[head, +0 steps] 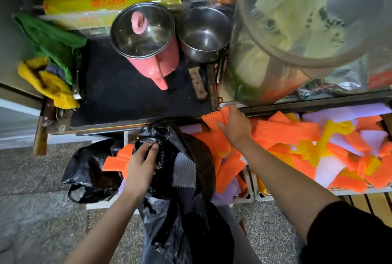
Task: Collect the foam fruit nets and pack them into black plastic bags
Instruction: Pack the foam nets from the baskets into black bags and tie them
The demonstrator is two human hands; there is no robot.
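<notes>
The crinkled, glossy black plastic bag (pixel 167 232) hangs at 6 o'clock. The left hand (pixel 140 170) pinches its gathered rim. At 3 o'clock lies a heap of ribbed orange, yellow and white foam fruit nets (pixel 307 147). The right hand (pixel 233 125) grips one orange ribbed foam net (pixel 216 116) at the heap's 9 o'clock edge. At 12 o'clock, on the matte black desk (pixel 118 98), stand a round pink pot with glass lid (pixel 146 34) and a bare steel saucepan (pixel 203 34).

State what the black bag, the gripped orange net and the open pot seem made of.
Black bag: thin glossy plastic film, crinkled, shiny creases. Orange net: soft matte foam, probably; ribbed mesh texture. Open pot: bare polished metal, likely stainless steel; mirror-like reflections.
</notes>
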